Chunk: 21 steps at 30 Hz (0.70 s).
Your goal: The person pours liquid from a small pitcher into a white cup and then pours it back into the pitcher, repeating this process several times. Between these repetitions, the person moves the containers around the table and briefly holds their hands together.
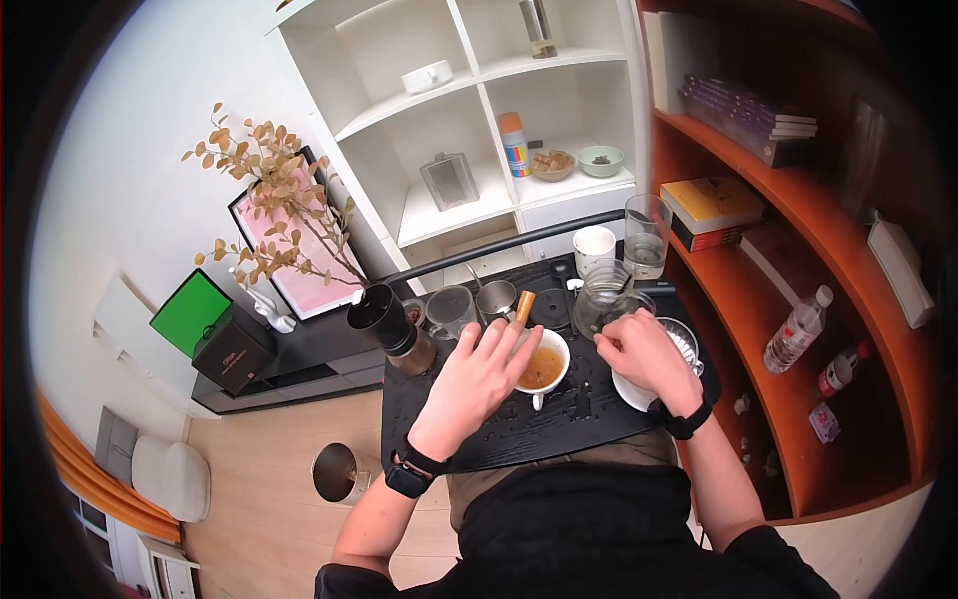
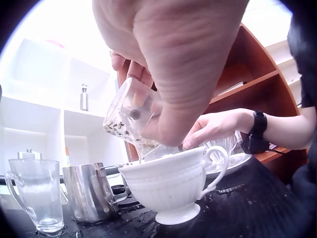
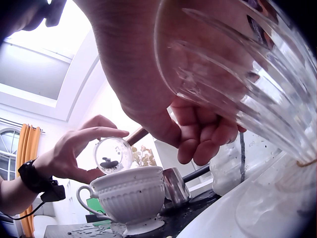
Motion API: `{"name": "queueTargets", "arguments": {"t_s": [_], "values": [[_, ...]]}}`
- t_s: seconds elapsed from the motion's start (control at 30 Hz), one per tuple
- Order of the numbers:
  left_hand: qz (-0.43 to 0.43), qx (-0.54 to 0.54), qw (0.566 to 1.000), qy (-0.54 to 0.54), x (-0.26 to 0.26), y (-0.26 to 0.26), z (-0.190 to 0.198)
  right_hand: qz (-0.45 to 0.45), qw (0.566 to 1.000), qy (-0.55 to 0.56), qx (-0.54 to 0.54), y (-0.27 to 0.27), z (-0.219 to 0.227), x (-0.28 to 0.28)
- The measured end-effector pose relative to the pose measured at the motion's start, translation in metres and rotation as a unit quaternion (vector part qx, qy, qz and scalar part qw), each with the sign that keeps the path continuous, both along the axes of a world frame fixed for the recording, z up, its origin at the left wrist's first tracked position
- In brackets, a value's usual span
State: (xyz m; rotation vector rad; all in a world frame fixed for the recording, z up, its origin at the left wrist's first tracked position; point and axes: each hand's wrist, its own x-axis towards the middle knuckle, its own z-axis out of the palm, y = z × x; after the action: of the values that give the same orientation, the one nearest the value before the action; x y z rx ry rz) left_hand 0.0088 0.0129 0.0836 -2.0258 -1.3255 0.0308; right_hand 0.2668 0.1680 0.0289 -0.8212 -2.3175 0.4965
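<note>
My left hand (image 1: 477,377) grips a small clear glass vessel (image 2: 130,113) with dark bits inside, tilted over a white footed cup (image 2: 166,181). A thin stream runs from the vessel toward the cup. Brown liquid (image 1: 542,369) lies in the cup. Beside my left fingers a wooden handle (image 1: 524,306) sticks up; its lower end is hidden. To the right of the cup hovers my right hand (image 1: 649,354), its fingers loosely curled, nothing visible in them. Next to this hand a fluted glass (image 3: 277,94) stands on a white saucer (image 1: 634,396).
Behind the cup stand a glass mug (image 1: 451,311), a steel pitcher (image 2: 89,193) and a glass jug (image 1: 602,292). A grinder (image 1: 399,339) is at the left of the wet black tray (image 1: 499,434). Farther back are a white mug (image 1: 595,248) and a tall glass (image 1: 646,240).
</note>
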Motion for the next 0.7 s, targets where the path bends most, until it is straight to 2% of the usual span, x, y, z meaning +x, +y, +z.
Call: {"name": "queueTargets", "arguments": {"t_s": [0.23, 0.33, 0.4, 0.43, 0.5, 0.53, 0.63, 0.67, 0.7], "values": [[-0.006, -0.002, 1.0, -0.02, -0.001, 0.001, -0.001, 0.002, 1.0, 0.003, -0.001, 0.002, -0.002, 0.0], [-0.011, -0.014, 0.997, -0.077, -0.001, 0.0, 0.0, 0.003, 1.0, 0.0, 0.005, 0.002, -0.002, 0.001], [-0.024, -0.031, 0.987, -0.158, -0.002, -0.003, 0.004, 0.008, 1.0, 0.003, -0.003, 0.003, -0.005, 0.001], [-0.024, -0.031, 0.987, -0.158, -0.005, -0.004, 0.004, 0.008, 1.0, 0.003, -0.002, 0.003, -0.003, 0.001], [-0.055, -0.009, 0.966, -0.253, -0.01, -0.004, 0.0, 0.008, 1.0, -0.002, -0.01, 0.001, 0.0, 0.001], [-0.055, -0.009, 0.966, -0.252, -0.013, -0.004, -0.002, 0.008, 1.0, -0.001, -0.01, 0.002, 0.0, 0.001], [-0.053, 0.043, 0.93, -0.362, -0.02, -0.006, -0.009, 0.007, 1.0, -0.001, -0.003, 0.002, -0.003, 0.001], [-0.053, 0.044, 0.93, -0.362, -0.023, -0.009, -0.012, 0.008, 1.0, 0.003, -0.006, 0.002, -0.003, 0.001], [-0.03, 0.033, 0.912, -0.407, -0.028, -0.011, -0.014, 0.008, 1.0, 0.007, -0.009, 0.002, -0.003, 0.001]]}}
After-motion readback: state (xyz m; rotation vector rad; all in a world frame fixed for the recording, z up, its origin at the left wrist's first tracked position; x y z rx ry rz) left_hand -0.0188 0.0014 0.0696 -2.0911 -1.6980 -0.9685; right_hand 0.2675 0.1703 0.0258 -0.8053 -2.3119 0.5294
